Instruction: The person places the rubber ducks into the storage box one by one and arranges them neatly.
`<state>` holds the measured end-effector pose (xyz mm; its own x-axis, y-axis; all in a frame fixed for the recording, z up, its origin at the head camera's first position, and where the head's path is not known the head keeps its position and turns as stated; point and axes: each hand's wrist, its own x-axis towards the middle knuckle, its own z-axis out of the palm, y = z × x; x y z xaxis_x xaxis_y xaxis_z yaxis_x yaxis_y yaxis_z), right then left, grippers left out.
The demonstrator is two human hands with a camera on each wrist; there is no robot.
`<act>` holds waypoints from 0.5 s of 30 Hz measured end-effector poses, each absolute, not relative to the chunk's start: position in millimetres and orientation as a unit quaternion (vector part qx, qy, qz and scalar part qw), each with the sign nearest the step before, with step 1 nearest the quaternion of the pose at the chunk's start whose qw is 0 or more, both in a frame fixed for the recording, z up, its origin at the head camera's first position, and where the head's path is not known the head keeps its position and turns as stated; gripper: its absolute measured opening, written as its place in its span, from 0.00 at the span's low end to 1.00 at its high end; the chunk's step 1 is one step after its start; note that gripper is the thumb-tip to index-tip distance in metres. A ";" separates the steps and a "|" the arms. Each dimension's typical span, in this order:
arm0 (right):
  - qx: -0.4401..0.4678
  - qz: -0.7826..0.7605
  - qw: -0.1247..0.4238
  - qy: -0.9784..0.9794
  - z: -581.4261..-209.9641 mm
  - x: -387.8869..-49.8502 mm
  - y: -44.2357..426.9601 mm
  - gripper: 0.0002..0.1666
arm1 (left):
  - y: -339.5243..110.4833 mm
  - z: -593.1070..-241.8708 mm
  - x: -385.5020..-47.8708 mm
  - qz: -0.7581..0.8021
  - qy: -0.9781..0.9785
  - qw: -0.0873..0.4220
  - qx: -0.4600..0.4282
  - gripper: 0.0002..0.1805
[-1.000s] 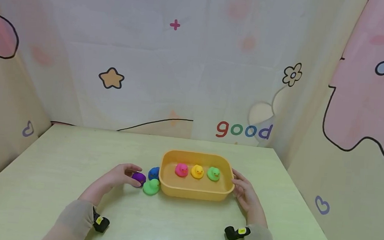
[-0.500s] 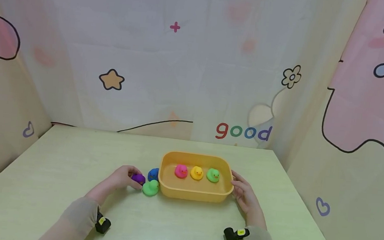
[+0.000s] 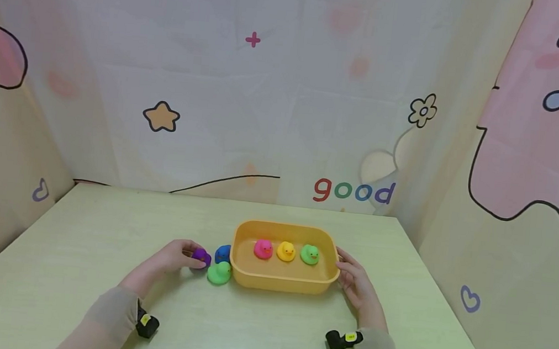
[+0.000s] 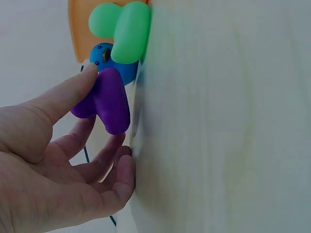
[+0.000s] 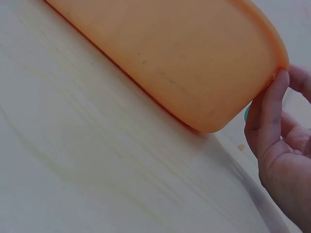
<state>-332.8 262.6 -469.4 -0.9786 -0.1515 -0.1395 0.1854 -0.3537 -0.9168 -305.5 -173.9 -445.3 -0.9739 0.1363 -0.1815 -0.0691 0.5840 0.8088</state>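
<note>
Between the thumb and fingers of my left hand (image 3: 177, 255) I pinch a purple rubber duck (image 4: 112, 99), left of the bin. A blue duck (image 3: 223, 252) and a green duck (image 3: 218, 273) sit close together between that hand and the bin. The blue one is partly covered in the left wrist view. My right hand (image 3: 357, 284) holds the right end of the orange-yellow plastic bin (image 3: 280, 282), with fingertips at its rim. Inside the bin stand a pink duck (image 3: 263, 249), a yellow duck (image 3: 286, 251) and a second green duck (image 3: 309, 254) in a row.
The pale wooden table (image 3: 246, 327) runs back to a printed cloth wall (image 3: 201, 151) with a star, a flower and the word "good". Similar printed sheets stand on both sides. A small black camera sits on each wrist.
My left hand shifts slightly around the purple duck, which now stands a little higher and turned between the fingers. The right hand and the bin stay in place.
</note>
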 end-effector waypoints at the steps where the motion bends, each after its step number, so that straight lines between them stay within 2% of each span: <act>1: 0.015 -0.822 0.103 0.560 -469.3 -332.5 262.5 0.26 | -174.8 -444.6 -305.6 0.457 0.882 0.115 0.021 0.28; 10: 0.017 -0.818 0.091 0.567 -470.4 -331.3 262.1 0.23 | -180.7 -435.3 -304.6 0.506 0.855 0.114 0.011 0.31; 15: 0.012 -0.816 0.092 0.571 -469.5 -331.8 262.0 0.26 | -183.0 -430.2 -305.2 0.524 0.844 0.108 0.019 0.32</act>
